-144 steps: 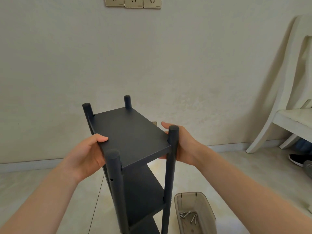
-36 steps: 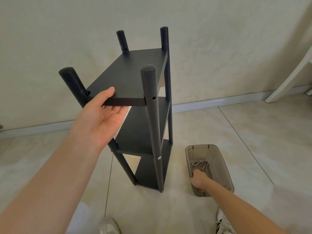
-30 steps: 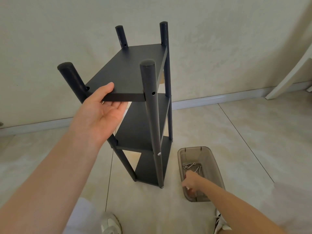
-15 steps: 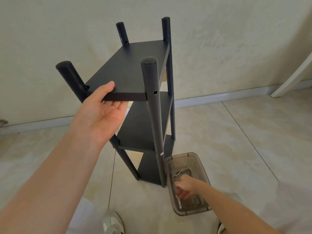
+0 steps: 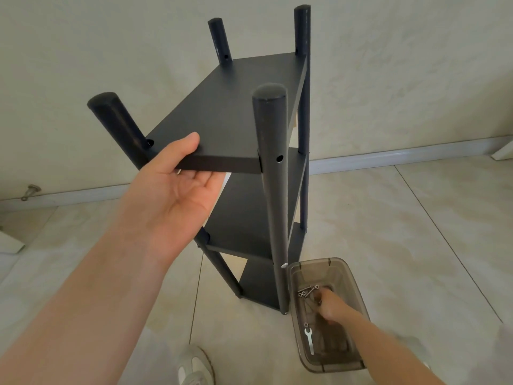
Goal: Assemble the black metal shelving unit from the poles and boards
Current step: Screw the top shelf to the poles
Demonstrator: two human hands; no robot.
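A cream textured plaster wall (image 5: 111, 51) meets glossy beige marbled floor tiles (image 5: 388, 232) along a white baseboard (image 5: 388, 159). A small metal door stop (image 5: 29, 191) sits by the baseboard at far left. A white sneaker toe (image 5: 195, 366) shows at the bottom edge.

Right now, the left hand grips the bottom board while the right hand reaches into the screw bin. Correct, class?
No. The head view shows the left hand gripping the top board; the right hand does reach into the screw bin.
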